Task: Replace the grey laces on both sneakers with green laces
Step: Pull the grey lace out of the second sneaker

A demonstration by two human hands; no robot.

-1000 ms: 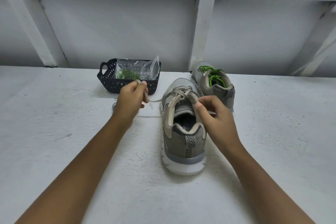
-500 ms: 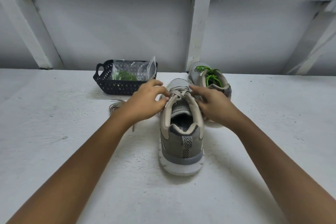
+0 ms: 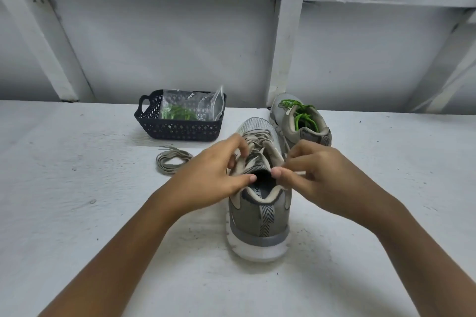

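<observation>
Working on near sneaker (image 3: 258, 224), heel toward camera, mid-table (image 3: 103, 213). Left hand (image 3: 211, 180) curls its fingers round grey lace (image 3: 257, 135) at the left eyelets; right hand (image 3: 322, 177) pinches the same lace on the right. Hands hide tongue and upper eyelets. Loose lace coil (image 3: 172, 161) lies left, apart. Farther: black basket (image 3: 177, 130) holding clear bag (image 3: 192, 107) of green laces. Second sneaker (image 3: 288, 123), green-laced, sits far right, just beside near one's toe.
</observation>
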